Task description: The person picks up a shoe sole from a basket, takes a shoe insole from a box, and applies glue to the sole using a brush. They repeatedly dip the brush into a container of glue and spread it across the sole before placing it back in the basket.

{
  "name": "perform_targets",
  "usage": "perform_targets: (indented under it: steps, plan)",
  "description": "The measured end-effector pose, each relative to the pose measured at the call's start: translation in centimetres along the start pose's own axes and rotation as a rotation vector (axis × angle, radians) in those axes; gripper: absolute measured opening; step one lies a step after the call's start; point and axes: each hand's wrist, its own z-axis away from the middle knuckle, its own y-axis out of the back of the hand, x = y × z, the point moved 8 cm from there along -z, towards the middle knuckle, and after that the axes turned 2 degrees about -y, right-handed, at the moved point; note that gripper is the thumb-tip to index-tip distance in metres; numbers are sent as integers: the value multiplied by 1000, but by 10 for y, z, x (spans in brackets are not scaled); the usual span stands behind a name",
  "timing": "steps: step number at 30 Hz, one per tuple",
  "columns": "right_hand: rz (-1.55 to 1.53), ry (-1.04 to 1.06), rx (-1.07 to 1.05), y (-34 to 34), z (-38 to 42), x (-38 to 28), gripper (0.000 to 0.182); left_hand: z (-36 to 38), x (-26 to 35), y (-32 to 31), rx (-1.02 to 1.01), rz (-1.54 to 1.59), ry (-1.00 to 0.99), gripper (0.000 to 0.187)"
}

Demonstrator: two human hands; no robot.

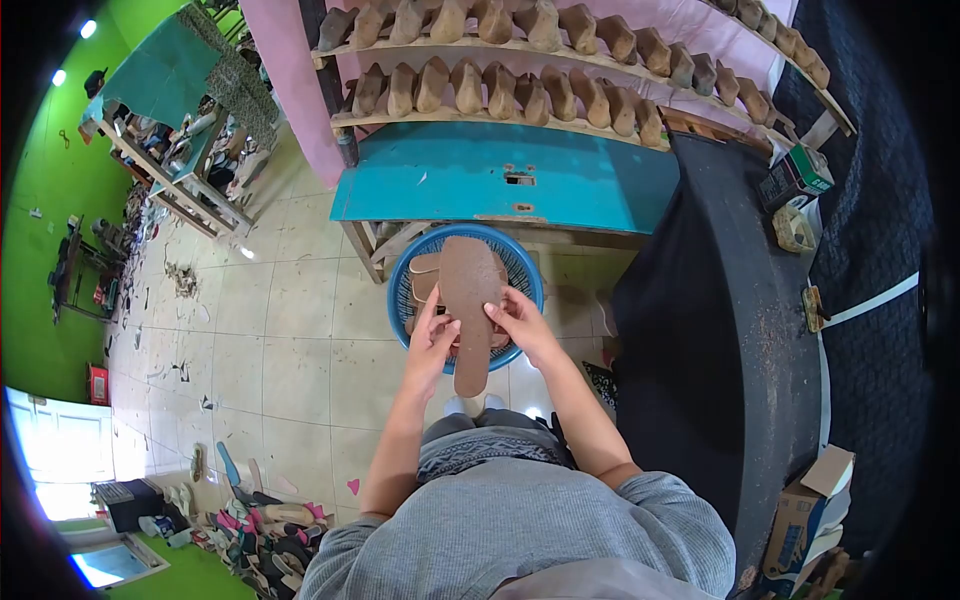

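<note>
A brown shoe sole point(470, 290) is held up between my two hands, its wide end pointing away and its narrow end toward my body. My left hand point(432, 338) grips its left edge with the thumb over the face. On the opposite edge, my right hand point(522, 322) presses its thumb on the face, the fingers behind. Below the sole stands a round blue basket point(402, 262) on the floor. More soles point(424, 278) lie in it, partly hidden by the held one and my hands.
A turquoise table point(440, 175) stands just beyond the basket. Shelves of wooden shoe lasts point(467, 88) rise above it. To the right is a black-covered table point(730, 300) with a box point(797, 178). Shoes and scraps point(270, 535) are piled at lower left on the tiled floor point(290, 330).
</note>
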Motion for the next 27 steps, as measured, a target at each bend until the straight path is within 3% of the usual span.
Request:
perform_targets:
  steps: [2,7,9,13,17,20,22,27]
  plan:
    - [-21,7,25,8,-9,11,31,-5,-6,-2,-27,-34,11,66]
    - [-192,-9,115,19,-17,18,28,-15,-15,-11,-85,-495,-316,87]
    - [-232,-23,109,28,-24,27,39,-14,-19,-14,-64,-631,-357,90]
    - [-277,28,103,53,-41,44,38,-19,-28,-11,-106,-905,-488,94]
    - [-177,-11,201,80,-51,77,44,-32,-50,15,-181,-988,-388,93]
    - [-47,87,259,95,-60,113,52,-52,-79,40,-217,-1185,-338,91]
    - [195,208,245,99,-66,133,63,-61,-95,48,-245,-1430,-366,86]
    - [440,49,314,109,-77,191,73,-88,-142,84,-229,-1479,-353,74]
